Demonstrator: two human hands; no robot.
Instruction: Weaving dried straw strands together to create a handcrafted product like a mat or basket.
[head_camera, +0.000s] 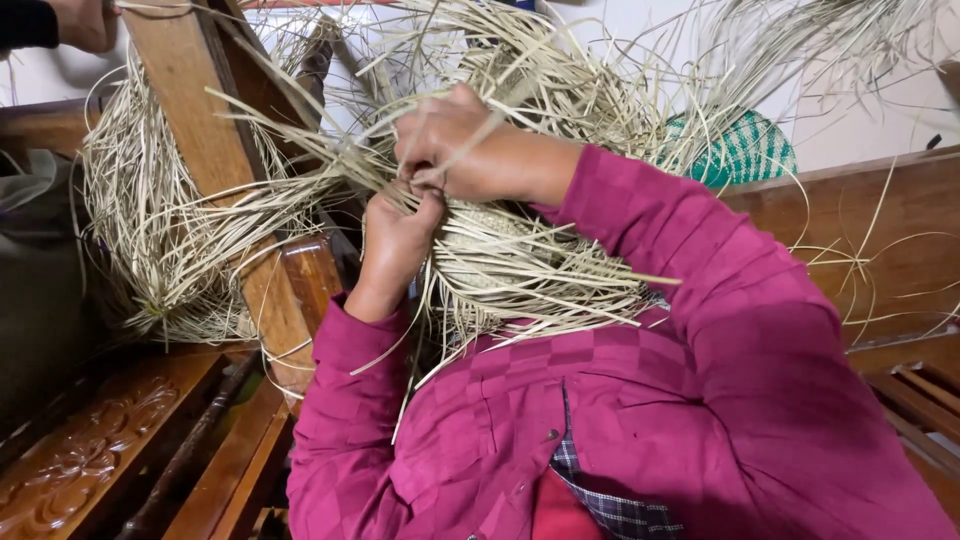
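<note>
- A great tangle of pale straw strands (560, 110) fills the far half of the view, fanning out left, right and toward the wall.
- A magenta checked sleeve and shirt (700, 380) take up the near right, with a strip of plaid cloth showing at the near edge.
- A slanted wooden post (200, 130) stands far left, with a second bundle of straw (150, 230) draped around it.
- A carved dark wood panel (80, 460) lies near left.
- The woven straw piece (500, 250) sits in the middle, just under both hands, loose ends trailing toward the person.
- A green and white woven item (745, 150) shows far right, behind the strands.
- The right hand (460, 150), its grip closed, pinches several strands above the weave.
- The left hand (395, 240) is just below it, touching it, grip closed on strands at the weave's edge.
- Another person's hand (85, 22) shows at the far left corner, beside the post.
</note>
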